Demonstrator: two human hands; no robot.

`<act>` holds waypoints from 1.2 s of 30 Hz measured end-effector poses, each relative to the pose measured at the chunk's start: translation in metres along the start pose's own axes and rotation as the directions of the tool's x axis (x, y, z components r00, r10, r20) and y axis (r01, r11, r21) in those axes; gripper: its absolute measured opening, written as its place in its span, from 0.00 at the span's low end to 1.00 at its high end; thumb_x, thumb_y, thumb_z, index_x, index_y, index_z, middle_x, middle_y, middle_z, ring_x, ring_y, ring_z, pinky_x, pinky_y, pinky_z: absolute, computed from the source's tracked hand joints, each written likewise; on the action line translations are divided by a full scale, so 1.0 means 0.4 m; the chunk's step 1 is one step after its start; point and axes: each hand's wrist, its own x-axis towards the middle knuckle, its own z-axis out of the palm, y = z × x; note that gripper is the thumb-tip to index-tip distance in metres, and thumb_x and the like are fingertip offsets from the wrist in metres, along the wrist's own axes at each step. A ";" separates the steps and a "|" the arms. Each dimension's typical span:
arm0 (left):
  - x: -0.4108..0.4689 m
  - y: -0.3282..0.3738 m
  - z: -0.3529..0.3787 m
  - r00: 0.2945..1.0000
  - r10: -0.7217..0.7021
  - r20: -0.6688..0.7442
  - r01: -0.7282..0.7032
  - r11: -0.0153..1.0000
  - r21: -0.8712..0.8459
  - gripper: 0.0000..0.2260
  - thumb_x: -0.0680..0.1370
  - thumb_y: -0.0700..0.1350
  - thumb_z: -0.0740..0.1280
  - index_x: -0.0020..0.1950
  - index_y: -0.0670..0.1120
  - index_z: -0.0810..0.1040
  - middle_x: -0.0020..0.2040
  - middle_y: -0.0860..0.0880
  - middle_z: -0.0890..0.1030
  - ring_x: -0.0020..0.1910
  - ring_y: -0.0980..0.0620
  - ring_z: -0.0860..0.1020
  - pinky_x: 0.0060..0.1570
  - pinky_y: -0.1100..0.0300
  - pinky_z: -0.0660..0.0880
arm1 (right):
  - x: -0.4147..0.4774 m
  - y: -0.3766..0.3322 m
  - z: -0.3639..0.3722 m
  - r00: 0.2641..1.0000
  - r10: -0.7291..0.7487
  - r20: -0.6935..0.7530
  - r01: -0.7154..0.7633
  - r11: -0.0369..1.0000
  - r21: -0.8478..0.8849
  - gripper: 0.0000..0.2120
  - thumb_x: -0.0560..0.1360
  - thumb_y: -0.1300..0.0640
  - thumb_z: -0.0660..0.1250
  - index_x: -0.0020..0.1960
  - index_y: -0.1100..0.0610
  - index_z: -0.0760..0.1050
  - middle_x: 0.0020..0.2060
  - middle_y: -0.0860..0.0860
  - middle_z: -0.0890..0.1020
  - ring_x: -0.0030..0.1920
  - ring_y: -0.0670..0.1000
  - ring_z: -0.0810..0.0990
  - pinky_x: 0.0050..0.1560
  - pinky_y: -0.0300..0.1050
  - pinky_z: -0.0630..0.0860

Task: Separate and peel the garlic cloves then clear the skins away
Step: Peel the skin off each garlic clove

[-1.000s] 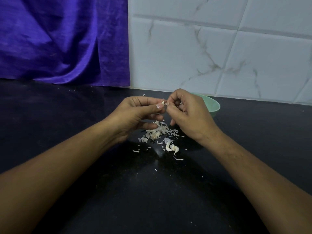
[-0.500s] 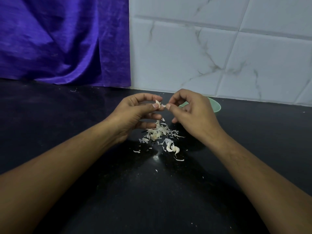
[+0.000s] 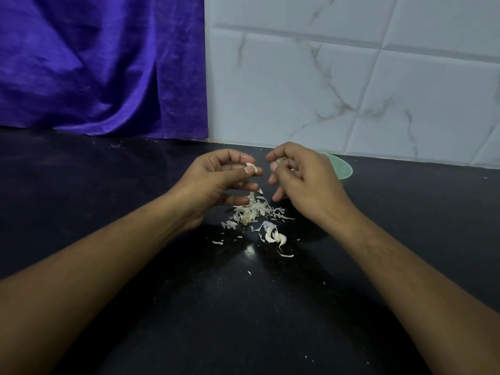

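The garlic clove is pinched between thumb and forefinger of the left hand, above the worktop near its rear edge. The right hand is just beside it, not touching, with fingers curled. Whether it holds skin cannot be told. Loose skins lie directly below. The green bowl stands behind the right hand. Hold the clove steady, catch a free skin edge with a nail, and strip lengthwise over the pile.
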 end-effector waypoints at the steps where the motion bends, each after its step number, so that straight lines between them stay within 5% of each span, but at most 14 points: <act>1: 0.001 -0.001 -0.001 1.000 0.007 -0.001 -0.007 1.000 0.001 0.11 0.75 0.42 0.75 0.56 0.44 0.81 0.51 0.45 0.87 0.44 0.51 0.85 0.36 0.59 0.83 | -0.001 -0.002 0.002 1.000 0.010 0.018 -0.011 1.000 0.024 0.04 0.81 0.61 0.68 0.55 0.55 0.79 0.38 0.51 0.84 0.31 0.50 0.85 0.36 0.42 0.79; 5: 0.002 -0.002 0.000 1.000 0.026 -0.004 -0.026 1.000 0.008 0.14 0.69 0.45 0.77 0.53 0.45 0.82 0.44 0.46 0.85 0.43 0.52 0.84 0.35 0.60 0.81 | -0.004 -0.008 0.013 0.995 0.020 0.096 -0.037 0.983 0.177 0.09 0.75 0.62 0.77 0.51 0.54 0.79 0.38 0.51 0.84 0.33 0.53 0.87 0.35 0.43 0.79; 19: 0.000 -0.004 0.001 0.994 0.105 -0.029 -0.099 0.983 0.153 0.07 0.76 0.38 0.75 0.53 0.41 0.81 0.46 0.40 0.84 0.42 0.50 0.84 0.35 0.58 0.83 | -0.007 -0.005 0.014 0.999 -0.029 -0.015 0.031 0.976 0.217 0.04 0.77 0.66 0.72 0.51 0.60 0.82 0.39 0.51 0.86 0.34 0.52 0.87 0.41 0.50 0.84; 27: 0.006 -0.004 -0.005 0.994 0.106 -0.029 -0.099 0.978 0.184 0.08 0.78 0.42 0.74 0.53 0.39 0.81 0.48 0.40 0.86 0.42 0.49 0.84 0.38 0.54 0.83 | -0.006 -0.004 0.015 0.999 -0.051 0.014 0.047 0.976 0.214 0.04 0.77 0.66 0.72 0.50 0.59 0.83 0.39 0.50 0.87 0.36 0.50 0.87 0.40 0.39 0.79; 36: 0.006 -0.007 0.002 0.994 0.110 -0.015 -0.105 0.977 0.188 0.07 0.82 0.42 0.70 0.54 0.38 0.80 0.45 0.42 0.85 0.40 0.52 0.83 0.38 0.57 0.82 | -0.006 -0.007 0.024 0.999 0.028 0.039 -0.042 0.898 0.439 0.06 0.75 0.69 0.74 0.52 0.67 0.81 0.40 0.63 0.86 0.36 0.52 0.85 0.41 0.43 0.83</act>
